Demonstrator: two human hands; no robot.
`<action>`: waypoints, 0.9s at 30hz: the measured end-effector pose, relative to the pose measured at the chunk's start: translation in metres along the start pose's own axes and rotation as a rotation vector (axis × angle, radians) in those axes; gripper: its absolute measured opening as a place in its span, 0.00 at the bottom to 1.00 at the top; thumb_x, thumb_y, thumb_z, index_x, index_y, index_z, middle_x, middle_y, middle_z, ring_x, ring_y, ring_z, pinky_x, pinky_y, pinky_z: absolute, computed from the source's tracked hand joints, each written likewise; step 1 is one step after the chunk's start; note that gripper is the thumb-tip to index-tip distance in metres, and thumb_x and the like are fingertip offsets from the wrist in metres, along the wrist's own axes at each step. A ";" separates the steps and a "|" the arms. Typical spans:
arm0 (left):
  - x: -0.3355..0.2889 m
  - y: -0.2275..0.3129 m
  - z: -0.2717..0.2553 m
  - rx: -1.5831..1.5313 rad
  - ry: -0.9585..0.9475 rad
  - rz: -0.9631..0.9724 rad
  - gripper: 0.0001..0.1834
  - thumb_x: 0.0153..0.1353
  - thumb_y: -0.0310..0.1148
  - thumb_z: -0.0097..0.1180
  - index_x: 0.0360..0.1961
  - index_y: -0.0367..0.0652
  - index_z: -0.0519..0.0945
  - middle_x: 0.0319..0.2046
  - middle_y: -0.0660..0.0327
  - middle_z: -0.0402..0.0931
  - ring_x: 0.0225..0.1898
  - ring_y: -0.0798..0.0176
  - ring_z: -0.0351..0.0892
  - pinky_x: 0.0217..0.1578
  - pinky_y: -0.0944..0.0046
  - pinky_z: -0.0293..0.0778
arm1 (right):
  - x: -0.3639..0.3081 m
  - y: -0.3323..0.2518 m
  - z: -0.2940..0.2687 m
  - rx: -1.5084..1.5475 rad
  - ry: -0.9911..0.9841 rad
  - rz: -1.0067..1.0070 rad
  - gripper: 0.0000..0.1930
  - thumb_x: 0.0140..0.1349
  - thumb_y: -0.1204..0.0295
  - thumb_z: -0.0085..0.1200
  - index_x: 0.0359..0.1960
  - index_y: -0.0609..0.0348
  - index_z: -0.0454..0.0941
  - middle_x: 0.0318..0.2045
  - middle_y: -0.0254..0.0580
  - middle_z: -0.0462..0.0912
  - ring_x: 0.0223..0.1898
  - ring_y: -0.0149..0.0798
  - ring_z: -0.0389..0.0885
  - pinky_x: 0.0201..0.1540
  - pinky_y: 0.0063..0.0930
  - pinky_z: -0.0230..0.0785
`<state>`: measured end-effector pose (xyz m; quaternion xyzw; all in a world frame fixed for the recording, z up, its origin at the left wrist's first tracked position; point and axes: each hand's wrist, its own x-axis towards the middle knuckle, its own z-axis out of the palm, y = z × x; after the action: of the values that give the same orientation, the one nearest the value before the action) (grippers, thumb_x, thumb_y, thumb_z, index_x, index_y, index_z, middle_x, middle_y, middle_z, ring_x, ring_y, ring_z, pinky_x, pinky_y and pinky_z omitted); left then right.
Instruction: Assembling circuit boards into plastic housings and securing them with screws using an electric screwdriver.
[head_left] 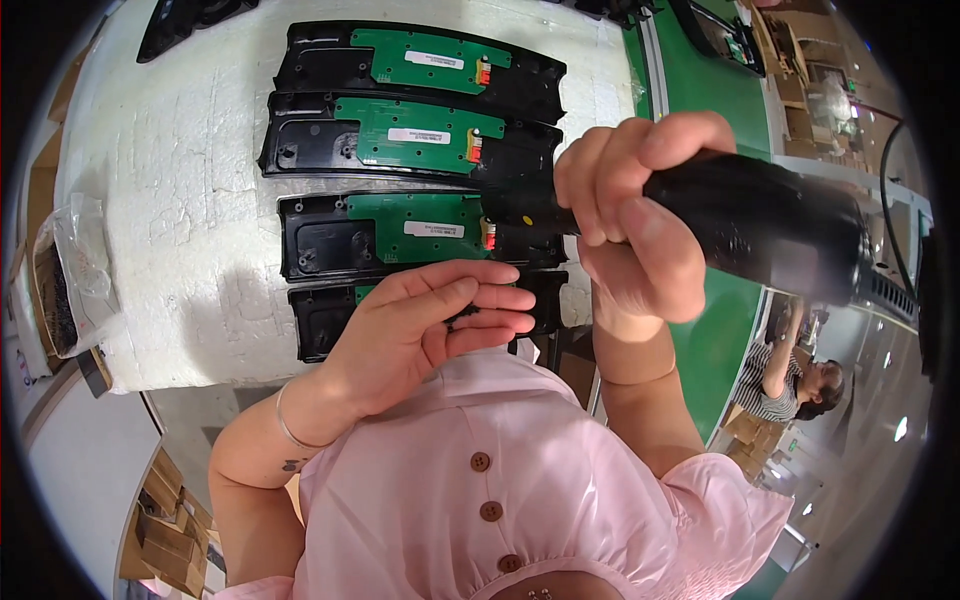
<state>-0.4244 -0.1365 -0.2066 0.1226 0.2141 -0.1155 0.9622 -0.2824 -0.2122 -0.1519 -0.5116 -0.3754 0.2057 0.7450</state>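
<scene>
My right hand [640, 210] is wrapped round a black electric screwdriver [775, 225], held above the right part of the panels. Its narrow front end points left, close over the second and third panels; the very tip is hard to make out against the black plastic. My left hand [420, 325] is cupped palm up over the nearest panel [318, 325], fingers curled round small dark pieces [462, 316] that look like screws. Beyond it lies the third black panel [325, 240], carrying a green circuit board [395, 240] with a white label and a red-and-yellow connector [489, 235].
Two similar panels [300, 70] [300, 145] lie farther off on the white foam sheet [180, 200]. A clear plastic bag [85, 270] is at the left. Right of the foam runs a green surface [705, 110]. Another person [785, 385] stands at the far right.
</scene>
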 end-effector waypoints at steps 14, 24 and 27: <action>-0.005 0.005 -0.013 0.227 0.058 0.123 0.10 0.58 0.30 0.50 0.40 0.37 0.74 0.30 0.59 0.76 0.32 0.69 0.76 0.35 0.72 0.73 | 0.012 0.009 -0.003 -0.092 -0.094 0.065 0.11 0.38 0.81 0.38 0.28 0.60 0.60 0.13 0.36 0.62 0.12 0.28 0.56 0.19 0.25 0.55; -0.006 0.000 -0.012 0.129 0.070 0.103 0.10 0.57 0.27 0.50 0.40 0.37 0.73 0.32 0.58 0.76 0.35 0.67 0.76 0.37 0.71 0.74 | 0.010 0.001 -0.004 0.021 -0.120 -0.005 0.12 0.40 0.82 0.44 0.31 0.62 0.63 0.14 0.32 0.66 0.15 0.27 0.64 0.19 0.20 0.58; -0.005 0.000 -0.010 0.046 0.061 0.090 0.09 0.57 0.26 0.50 0.39 0.37 0.74 0.34 0.58 0.76 0.36 0.67 0.76 0.40 0.69 0.73 | 0.007 -0.030 -0.021 0.075 -0.299 -0.125 0.16 0.40 0.78 0.42 0.35 0.55 0.63 0.13 0.22 0.64 0.16 0.24 0.65 0.23 0.21 0.57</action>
<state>-0.4325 -0.1324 -0.2136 0.1579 0.2346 -0.0731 0.9564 -0.2636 -0.2319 -0.1265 -0.4228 -0.5053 0.2467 0.7106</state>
